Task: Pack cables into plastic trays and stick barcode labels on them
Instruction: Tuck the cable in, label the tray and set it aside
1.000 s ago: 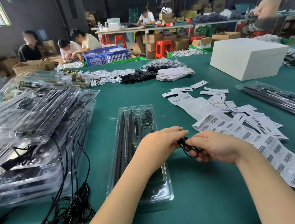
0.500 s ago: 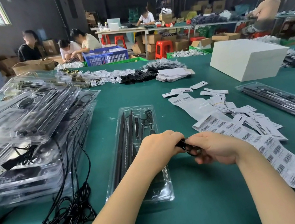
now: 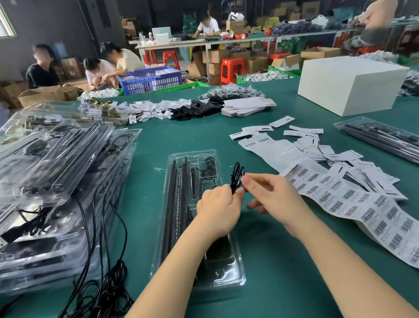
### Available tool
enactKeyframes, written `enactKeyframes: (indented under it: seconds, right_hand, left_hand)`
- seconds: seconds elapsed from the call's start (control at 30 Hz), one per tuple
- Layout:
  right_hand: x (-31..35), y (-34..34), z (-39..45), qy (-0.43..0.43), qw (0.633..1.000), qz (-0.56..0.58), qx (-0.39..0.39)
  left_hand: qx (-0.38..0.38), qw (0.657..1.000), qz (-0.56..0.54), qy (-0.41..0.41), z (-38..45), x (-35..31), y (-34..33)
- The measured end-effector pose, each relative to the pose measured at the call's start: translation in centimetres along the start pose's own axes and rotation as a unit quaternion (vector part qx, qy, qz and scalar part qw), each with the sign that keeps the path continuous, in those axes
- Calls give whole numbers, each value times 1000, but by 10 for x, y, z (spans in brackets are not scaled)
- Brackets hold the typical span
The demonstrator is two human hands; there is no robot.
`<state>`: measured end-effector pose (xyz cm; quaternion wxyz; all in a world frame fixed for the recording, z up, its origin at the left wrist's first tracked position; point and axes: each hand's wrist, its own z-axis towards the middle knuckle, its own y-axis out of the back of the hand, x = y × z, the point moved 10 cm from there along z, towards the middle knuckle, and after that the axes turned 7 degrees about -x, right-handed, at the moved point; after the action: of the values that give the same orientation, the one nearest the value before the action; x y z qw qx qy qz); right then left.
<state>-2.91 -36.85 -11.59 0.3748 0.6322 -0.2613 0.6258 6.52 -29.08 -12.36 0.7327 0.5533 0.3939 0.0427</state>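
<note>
Left hand (image 3: 219, 208) pinching coiled cable (image 3: 236, 176) above open tray (image 3: 236, 268); right hand (image 3: 269, 193) loose beside it, grasping nothing. Could spring uncoiled if grip slackens before seating.

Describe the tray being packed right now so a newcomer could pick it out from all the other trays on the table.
Start at the green table and find the person's left hand, which grips a small coiled black cable. The clear plastic tray lies directly under that hand and forearm. Unlike the stacked trays on the left and the single tray at far right, it lies alone in the middle.
</note>
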Motion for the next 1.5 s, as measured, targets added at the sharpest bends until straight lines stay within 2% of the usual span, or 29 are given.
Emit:
enactKeyframes:
  seconds: [0.1, 0.17, 0.23, 0.3, 0.43, 0.57, 0.63, 0.7, 0.77, 0.9, 1.13, 1.3, 1.5]
  right_hand:
    - [3, -14, 0, 37, 999, 37, 11]
    - [5, -20, -1, 73, 997, -6, 36]
    - [5, -17, 0, 93, 995, -30, 23]
    - [4, -11, 2, 84, 996, 4, -1]
    - [2, -6, 4, 75, 997, 26, 2]
    - [-4, 2, 6, 58, 996, 52, -31]
    - [-9, 6, 7, 42, 994, 78, -56]
    - [-16, 10, 8, 23, 992, 90, -80]
    - [-22, 13, 9, 9, 992, 85, -94]
    - [-23, 25, 13, 14, 994, 31, -106]
    - [-23, 66, 16, 28, 979, -31, -201]
    - [-24, 67, 16, 40, 972, -50, -227]
    - [-24, 62, 22, 51, 969, -49, -238]
  left_hand:
    - [4, 1000, -17, -2, 0, -1, 0]
    - [-1, 1000, -20, -15, 1, -4, 0]
    - [-7, 999, 3, -32, 0, -8, -1]
    - [-5, 998, 30, -50, 0, -11, -4]
    - [17, 997, 45, -57, -4, -12, -3]
    - [-2, 982, 186, -29, -22, -8, 16]
    - [37, 974, 221, -18, -42, -3, 21]
    - [121, 969, 213, -7, -69, 5, 14]
    - [157, 964, 215, -24, -95, 9, 9]
    - [111, 973, 172, -103, -103, 6, 11]
    - [45, 985, -33, -163, -57, 15, 10]
    - [5, 986, -43, -163, -40, 20, 12]
    - [53, 986, 5, -156, -30, 19, 16]
